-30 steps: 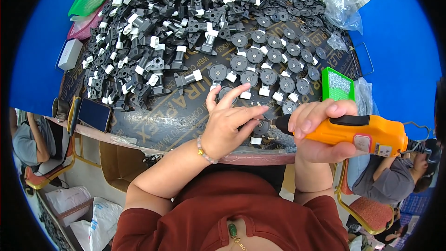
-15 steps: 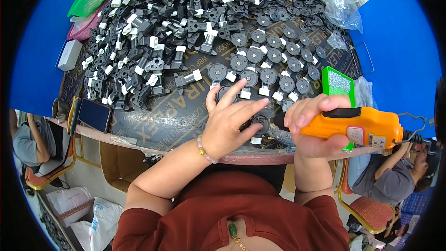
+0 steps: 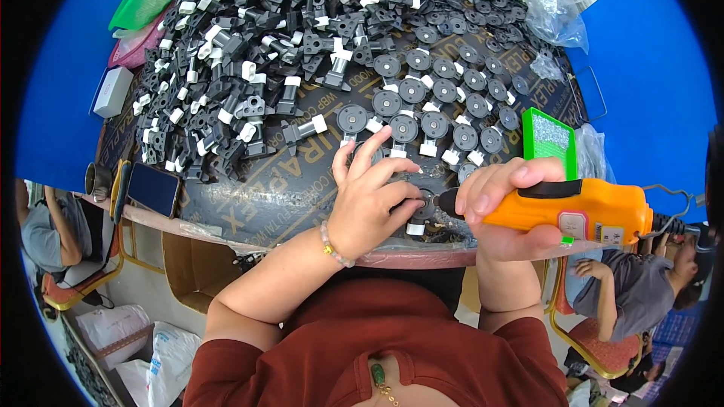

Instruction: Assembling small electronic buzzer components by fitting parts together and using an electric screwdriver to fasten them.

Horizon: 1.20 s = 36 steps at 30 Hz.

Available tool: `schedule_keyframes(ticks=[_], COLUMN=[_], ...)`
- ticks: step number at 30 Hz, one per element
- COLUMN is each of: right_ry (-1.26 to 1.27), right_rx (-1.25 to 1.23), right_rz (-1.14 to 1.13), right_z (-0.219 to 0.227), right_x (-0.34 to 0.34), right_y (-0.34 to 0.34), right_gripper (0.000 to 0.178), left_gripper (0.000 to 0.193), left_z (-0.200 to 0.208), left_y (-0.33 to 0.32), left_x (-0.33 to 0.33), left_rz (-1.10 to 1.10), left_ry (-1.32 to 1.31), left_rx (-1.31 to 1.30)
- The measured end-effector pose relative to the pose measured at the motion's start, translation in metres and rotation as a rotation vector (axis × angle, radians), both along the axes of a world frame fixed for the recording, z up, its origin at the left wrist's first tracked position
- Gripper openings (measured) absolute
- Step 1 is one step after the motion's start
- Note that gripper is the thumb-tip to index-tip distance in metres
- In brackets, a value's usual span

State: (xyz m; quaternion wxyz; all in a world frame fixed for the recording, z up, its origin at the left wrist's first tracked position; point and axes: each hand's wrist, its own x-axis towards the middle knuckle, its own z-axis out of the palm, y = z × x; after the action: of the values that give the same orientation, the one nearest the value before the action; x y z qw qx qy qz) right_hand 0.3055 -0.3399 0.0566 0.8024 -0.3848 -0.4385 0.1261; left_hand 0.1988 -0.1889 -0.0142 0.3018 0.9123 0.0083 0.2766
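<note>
My right hand (image 3: 501, 203) is wrapped round an orange electric screwdriver (image 3: 588, 211), which lies nearly level with its dark tip pointing left. That tip meets or nearly meets a black disc-topped part (image 3: 427, 206) with a white end, near the table's front edge. My left hand (image 3: 373, 200) has its thumb and forefinger at the left edge of this part, seemingly holding it still. The other left fingers stretch out over another disc-topped part, mostly hidden beneath them. Rows of similar disc-topped parts (image 3: 434, 125) lie just beyond both hands.
A large heap of black and white parts (image 3: 256, 53) covers the far left of the table, with loose discs (image 3: 483, 11) at the far right. A green tray (image 3: 549, 136) of small metal pieces stands right of my hands. A phone (image 3: 153, 187) lies at the left edge. Co-workers sit at both sides.
My left fingers have drawn in slightly to the left, the forefinger coming down nearer the thumb at the part. The screwdriver has shifted slightly left and down.
</note>
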Motion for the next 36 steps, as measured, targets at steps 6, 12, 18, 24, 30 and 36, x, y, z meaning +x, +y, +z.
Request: schedule_keyframes(ticks=[6,12,18,24,30,36], right_ry=[0.116,0.095,0.06,-0.031,0.032,-0.08], right_rx=[-0.076,-0.096,-0.251,-0.304,-0.146,-0.239], right_rz=[-0.057,-0.047,-0.002,-0.139,-0.067,-0.734], right_z=[-0.005,-0.018,-0.015,-0.011,-0.008,0.011], right_x=[0.001,0.007,0.004,-0.004,0.022,0.093], right_y=[0.0,0.005,0.01,0.018,-0.009,-0.094], right_gripper=[0.066,0.06,0.056,0.056,0.068,0.033], left_gripper=[0.035,0.048,0.047,0.043,0.045,0.046], left_z=[0.008,0.008,0.001,0.002,0.002,0.005], left_y=[-0.005,-0.006,-0.006,-0.007,-0.006,-0.012], left_x=[0.001,0.0,0.0,0.003,0.0,0.002], left_rz=[0.025,-0.012,-0.009,-0.023,-0.031,0.001], left_ry=[0.017,0.129,0.144,0.076,0.093,0.079], left_rx=[-0.009,0.072,0.105,0.11,0.128,0.175])
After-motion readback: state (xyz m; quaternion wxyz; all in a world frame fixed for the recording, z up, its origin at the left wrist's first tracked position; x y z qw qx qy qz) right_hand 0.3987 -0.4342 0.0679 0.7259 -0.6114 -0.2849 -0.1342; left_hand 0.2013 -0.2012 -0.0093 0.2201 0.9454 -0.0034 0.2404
